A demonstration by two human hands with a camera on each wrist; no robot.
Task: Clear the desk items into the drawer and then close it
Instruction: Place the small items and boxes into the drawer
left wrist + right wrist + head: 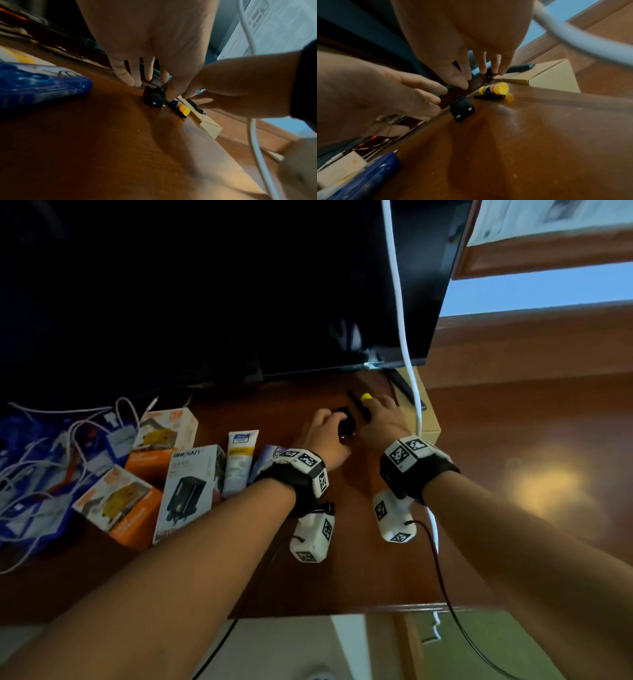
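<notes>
The head camera looks down from above, over both arms, at the brown desk (376, 559) and the big dark screen (239, 285) at the back. It sees the most.

The left wrist camera sits low, close to the desk top, and looks along the left hand (145, 40) toward the back of the desk.

The right wrist camera sits just as low and looks along the right hand (471, 33) the same way.

All three views share one spot: the black plug (346, 424) (154, 98) (461, 108) and the yellow-capped glue stick (365, 397) (181, 108) (494, 88). Each wrist view also shows the other hand.
</notes>
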